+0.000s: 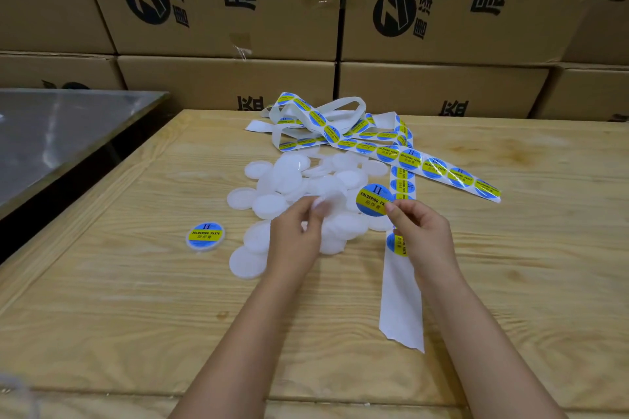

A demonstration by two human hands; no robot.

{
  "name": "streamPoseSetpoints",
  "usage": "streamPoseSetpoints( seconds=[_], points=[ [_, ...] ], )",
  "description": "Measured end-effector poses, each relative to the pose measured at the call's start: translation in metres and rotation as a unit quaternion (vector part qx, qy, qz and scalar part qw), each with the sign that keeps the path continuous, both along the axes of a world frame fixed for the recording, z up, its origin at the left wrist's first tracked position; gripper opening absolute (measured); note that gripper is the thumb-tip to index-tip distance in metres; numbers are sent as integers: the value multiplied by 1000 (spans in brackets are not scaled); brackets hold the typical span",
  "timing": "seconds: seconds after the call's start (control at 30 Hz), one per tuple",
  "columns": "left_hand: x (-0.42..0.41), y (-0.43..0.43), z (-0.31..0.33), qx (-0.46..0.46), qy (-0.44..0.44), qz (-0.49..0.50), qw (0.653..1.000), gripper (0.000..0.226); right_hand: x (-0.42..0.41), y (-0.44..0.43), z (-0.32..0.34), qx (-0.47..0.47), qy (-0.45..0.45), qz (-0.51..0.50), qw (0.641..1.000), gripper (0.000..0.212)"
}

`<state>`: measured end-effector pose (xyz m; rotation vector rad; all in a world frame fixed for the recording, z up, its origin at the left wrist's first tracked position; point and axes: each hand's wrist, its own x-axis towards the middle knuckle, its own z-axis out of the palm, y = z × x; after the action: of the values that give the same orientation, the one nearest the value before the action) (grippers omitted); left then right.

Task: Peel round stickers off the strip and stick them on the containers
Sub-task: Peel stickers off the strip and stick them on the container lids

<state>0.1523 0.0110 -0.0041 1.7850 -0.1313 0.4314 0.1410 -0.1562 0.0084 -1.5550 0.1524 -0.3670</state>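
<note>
Pale wood table [136, 299] seen from above, with a person's 2 bare forearms reaching in from the bottom edge. At the middle of the table lies a pile of containers [289, 177], white, round and shallow, overlapping one another.

The left hand [294, 238] is over the near side of the pile, its fingers curled round 1 lifted container [332, 196]. This part is blurred, so the grip seems to be thumb and fingertips on the rim. The right hand [420, 231], just beside it, pinches 1 round sticker [372, 199] by its right edge between thumb and forefinger. The sticker is blue with a yellow band reading SOLDERING PASTE. It faces the camera and is held just beside the lifted container.

A long sticker strip [435, 167] lies in tangled loops at the far side of the table, and 1 length of it runs off to the right with a row of the same stickers. Another length passes under the right hand toward the near edge, where its white backing paper [401, 299] is bare.

Left of the pile, well apart, 1 labelled container [205, 236] sits alone with a sticker on top. A grey metal surface [51, 133] adjoins the table on the left. Brown cardboard boxes [221, 78] with black printing are stacked behind.
</note>
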Motion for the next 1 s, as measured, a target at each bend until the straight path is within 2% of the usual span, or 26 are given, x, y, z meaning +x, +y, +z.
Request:
streamPoseSetpoints(
  seconds=[0.1,0.17,0.27,0.33,0.43,0.57,0.63,0.7,0.8,0.87,0.93,1.0],
  points=[
    [1,1,10,-195,96,-52,975,15,-1,1,3,80,-14,15,997,9],
    [0,0,14,-265,139,-90,950,19,-2,3,5,117,-29,37,992,12],
    [-5,-6,18,-334,207,-131,910,22,-4,8,5,91,-50,104,989,35],
    [-8,-9,19,-383,263,-173,868,27,-7,13,3,55,-47,164,984,49],
    [-13,-14,18,-384,309,-265,829,32,-11,24,0,50,-13,229,972,59],
    [-17,-21,16,-297,291,-341,843,24,-10,30,-1,76,-3,210,975,60],
    [-18,-22,15,-255,275,-334,865,23,-8,27,-1,96,0,197,976,63],
    [-18,-24,12,-234,260,-316,882,24,-6,24,-2,77,4,182,980,67],
    [-15,-23,11,-268,259,-290,882,28,-4,17,-2,-13,-10,126,992,71],
    [-12,-20,13,-312,271,-277,867,30,-1,12,-3,-71,-23,80,994,71],
    [-12,-19,13,-333,278,-276,858,32,0,10,-4,-88,-28,65,994,72],
    [-12,-20,11,-312,275,-267,869,32,0,11,-6,-94,-34,75,992,70]
  ],
)
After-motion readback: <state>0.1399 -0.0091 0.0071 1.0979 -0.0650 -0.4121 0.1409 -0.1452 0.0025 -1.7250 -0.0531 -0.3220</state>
